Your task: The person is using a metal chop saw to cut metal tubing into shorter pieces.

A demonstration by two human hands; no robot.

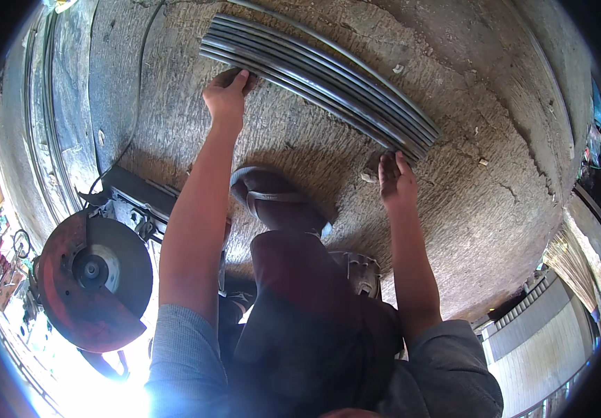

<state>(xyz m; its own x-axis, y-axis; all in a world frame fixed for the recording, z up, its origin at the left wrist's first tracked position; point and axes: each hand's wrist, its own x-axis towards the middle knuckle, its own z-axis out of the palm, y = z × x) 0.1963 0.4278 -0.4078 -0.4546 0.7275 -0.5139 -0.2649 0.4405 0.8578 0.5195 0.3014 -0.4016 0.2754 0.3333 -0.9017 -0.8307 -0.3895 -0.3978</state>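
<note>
Clearly, the cut-off saw (pixel 95 279) with its red guard is standing very near the person's left knee, so a careless shift of the leg could bump its disc. Further out, the sandalled foot (pixel 272 202) is resting on the concrete floor (pixel 495 195), just below the bundle of grey metal rods (pixel 321 80). The left hand (pixel 227 94) is touching the bundle's left end with curled fingers; the right hand (pixel 396 182) is pressing the right end with fingers spread flat, not gripping. I think the loose rods could roll and pinch fingertips, or slide apart unevenly.
</note>
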